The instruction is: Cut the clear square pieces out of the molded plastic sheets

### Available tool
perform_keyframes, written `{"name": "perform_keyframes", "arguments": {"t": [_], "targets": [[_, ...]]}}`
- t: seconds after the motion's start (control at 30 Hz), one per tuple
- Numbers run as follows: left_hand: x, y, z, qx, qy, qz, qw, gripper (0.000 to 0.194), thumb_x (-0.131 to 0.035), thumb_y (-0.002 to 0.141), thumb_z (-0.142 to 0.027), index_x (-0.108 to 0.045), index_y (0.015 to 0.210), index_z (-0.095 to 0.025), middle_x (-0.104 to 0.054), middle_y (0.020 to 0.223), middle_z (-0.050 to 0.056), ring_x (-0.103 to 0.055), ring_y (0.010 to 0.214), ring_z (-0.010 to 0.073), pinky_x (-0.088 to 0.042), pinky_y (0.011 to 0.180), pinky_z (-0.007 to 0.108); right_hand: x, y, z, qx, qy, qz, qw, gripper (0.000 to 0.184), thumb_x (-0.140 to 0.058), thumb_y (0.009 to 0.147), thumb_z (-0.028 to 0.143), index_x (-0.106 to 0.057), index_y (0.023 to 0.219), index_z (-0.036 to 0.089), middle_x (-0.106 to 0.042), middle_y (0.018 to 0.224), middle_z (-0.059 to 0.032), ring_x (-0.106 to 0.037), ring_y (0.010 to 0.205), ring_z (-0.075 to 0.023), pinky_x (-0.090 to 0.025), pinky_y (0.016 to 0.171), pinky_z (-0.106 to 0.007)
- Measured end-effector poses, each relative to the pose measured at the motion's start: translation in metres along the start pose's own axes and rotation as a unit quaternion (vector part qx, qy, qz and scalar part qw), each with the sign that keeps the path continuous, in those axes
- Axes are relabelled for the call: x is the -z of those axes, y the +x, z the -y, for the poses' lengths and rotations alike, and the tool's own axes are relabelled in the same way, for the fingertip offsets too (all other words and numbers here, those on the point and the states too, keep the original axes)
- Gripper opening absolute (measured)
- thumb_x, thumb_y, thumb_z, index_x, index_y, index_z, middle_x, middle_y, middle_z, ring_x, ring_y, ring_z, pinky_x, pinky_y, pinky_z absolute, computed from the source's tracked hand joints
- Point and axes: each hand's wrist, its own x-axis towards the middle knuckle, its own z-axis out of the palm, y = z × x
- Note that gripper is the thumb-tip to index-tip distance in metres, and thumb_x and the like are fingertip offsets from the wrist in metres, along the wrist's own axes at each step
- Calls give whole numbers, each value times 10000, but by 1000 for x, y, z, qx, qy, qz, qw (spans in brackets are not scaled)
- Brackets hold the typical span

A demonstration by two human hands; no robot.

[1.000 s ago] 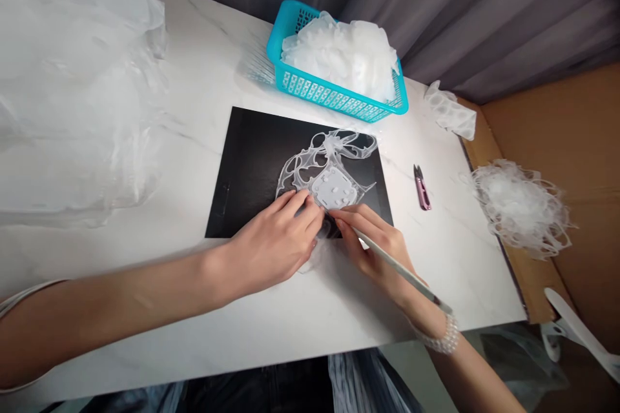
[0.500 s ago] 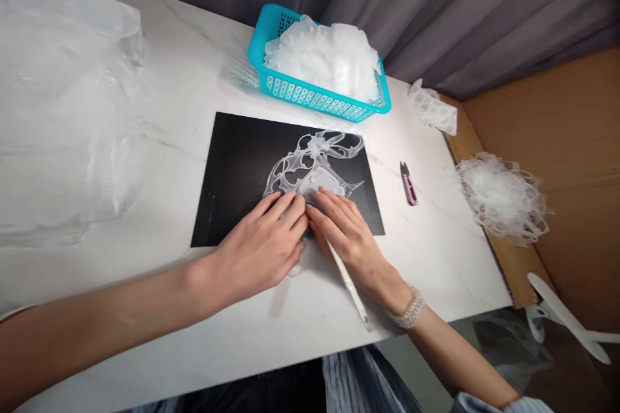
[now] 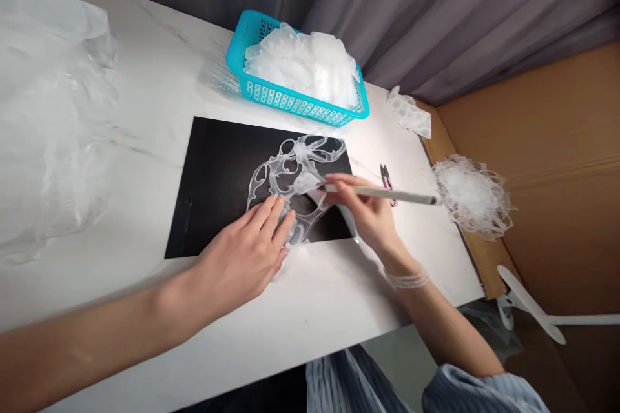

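Note:
A translucent white rubbery sheet full of cut-out holes point(image 3: 290, 171) lies on a black mat point(image 3: 217, 181) on the white table. My left hand point(image 3: 242, 251) lies flat with fingers stretched out, pressing the sheet's near edge onto the mat. My right hand point(image 3: 368, 213) is closed on a thin white stick tool point(image 3: 387, 193) that points right, and its fingertips pinch a small square piece point(image 3: 312, 184) lifted from the sheet.
A turquoise basket point(image 3: 290, 100) heaped with white pieces stands behind the mat. Small purple snips point(image 3: 386, 175) lie right of the mat. A tangle of white scrap point(image 3: 469, 197) sits on a cardboard box at right. Crumpled clear plastic point(image 3: 43, 110) covers the table's left.
My right hand has lifted off the mat and turned, swinging the stick from pointing toward me to pointing right, and raised the square piece. The left hand stays pressed down. The view shifted left.

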Motion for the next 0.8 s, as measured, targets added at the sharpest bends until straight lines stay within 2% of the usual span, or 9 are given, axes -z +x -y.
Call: {"name": "perform_keyframes", "arguments": {"t": [0.13, 0.23, 0.37, 0.47, 0.53, 0.6, 0.7, 0.77, 0.8], "targets": [[-1, 0, 1, -6, -13, -1, 1000, 519, -406, 987, -287, -495, 1397, 19, -510, 1409, 295, -481, 1330, 392, -446, 1050, 469, 62, 18, -18, -130, 92, -90, 983, 210, -567, 946, 339, -680, 1081, 224, -756, 1034, -68, -737, 980, -206, -600, 736, -258], [0, 1, 1, 3, -31, -8, 999, 508, -426, 980, -285, -515, 1383, 11, -521, 1400, 289, -492, 1316, 391, -451, 1045, 474, 83, 18, -26, -157, 107, -113, 975, 149, -638, 901, 333, -697, 987, 226, -771, 885, -54, -757, 885, -223, -622, 682, -291], [13, 7, 6, 32, -113, -17, 993, 455, -432, 978, -307, -608, 1286, -22, -591, 1317, 254, -509, 1278, 379, -457, 1029, 506, 61, 4, -14, -129, 136, -84, 979, 168, -622, 915, 332, -704, 1023, 233, -771, 923, -36, -755, 896, -213, -614, 885, -408], [29, 15, 10, 77, -283, -31, 956, 395, -394, 991, -301, -685, 1150, -86, -656, 1187, 179, -560, 1197, 316, -502, 973, 460, 35, -9, 16, -87, 126, -57, 987, 179, -582, 947, 344, -709, 1046, 265, -761, 1007, -37, -740, 964, -224, -608, 897, -433], [37, 22, 12, 141, -444, -4, 885, 397, -370, 1008, -338, -686, 1143, -139, -692, 1120, 115, -643, 1057, 240, -550, 885, 378, 21, -20, 40, -59, 86, -56, 993, 178, -570, 958, 337, -724, 1030, 284, -755, 1045, -41, -728, 1001, -237, -611, 892, -440], [41, 30, 11, 189, -602, 51, 774, 468, -283, 1035, -396, -660, 1184, -163, -723, 1083, 85, -693, 942, 193, -575, 801, 330, 9, -32, 61, -18, 23, -32, 999, 190, -565, 963, 289, -737, 1041, 309, -759, 1051, -33, -726, 1004, -236, -613, 892, -433], [38, 37, 7, 210, -753, 93, 617, 490, -256, 1041, -411, -602, 1243, -130, -734, 1098, 122, -702, 997, 215, -583, 803, 344, -3, -50, 80, 81, -59, 114, 988, 317, -591, 938, 206, -691, 1184, 379, -730, 1176, 8, -705, 1072, -236, -604, 931, -410], [34, 37, 5, 237, -792, 94, 555, 417, -374, 1016, -380, -566, 1282, -123, -726, 1134, 135, -688, 1056, 235, -579, 846, 366, -5, -59, 83, 118, -85, 184, 972, 402, -610, 923, 206, -639, 1268, 409, -696, 1246, 31, -684, 1121, -245, -596, 950, -399], [31, 36, 4, 250, -800, 93, 537, 398, -420, 999, -357, -560, 1292, -126, -720, 1159, 135, -683, 1073, 238, -578, 868, 374, -4, -61, 82, 115, -93, 179, 973, 394, -602, 930, 223, -635, 1273, 413, -702, 1235, 32, -687, 1116, -249, -598, 943, -397]]}}
